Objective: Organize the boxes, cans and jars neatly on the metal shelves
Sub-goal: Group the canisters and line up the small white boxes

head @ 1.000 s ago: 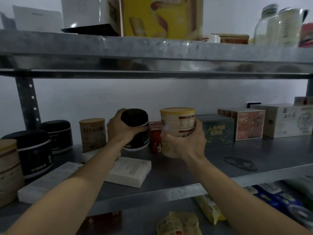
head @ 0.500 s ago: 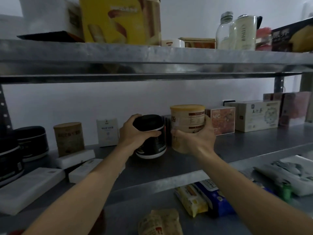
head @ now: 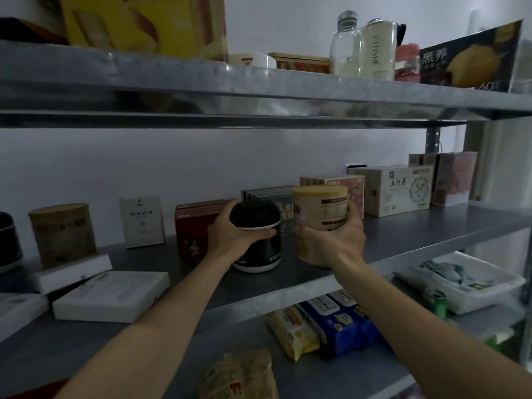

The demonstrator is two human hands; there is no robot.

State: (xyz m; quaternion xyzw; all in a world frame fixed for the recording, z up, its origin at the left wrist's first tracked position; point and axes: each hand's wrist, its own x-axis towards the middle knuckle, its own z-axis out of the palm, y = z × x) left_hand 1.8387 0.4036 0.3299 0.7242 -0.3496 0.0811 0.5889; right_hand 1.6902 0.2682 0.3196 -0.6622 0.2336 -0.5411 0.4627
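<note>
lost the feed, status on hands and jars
Left hand grips black jar. Right hand grips yellow-lidded can. Both at middle shelf; red box beside jar.

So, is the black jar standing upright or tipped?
Upright: the black jar has its domed lid on top, pale base rim below; the left hand grips it.

Shelves (head: 417,228): grey metal, three tiers in view.
Upright post (head: 432,139): perforated, at right.
Wall (head: 201,162): plain white, behind.
Light: dim, bluish.
</note>
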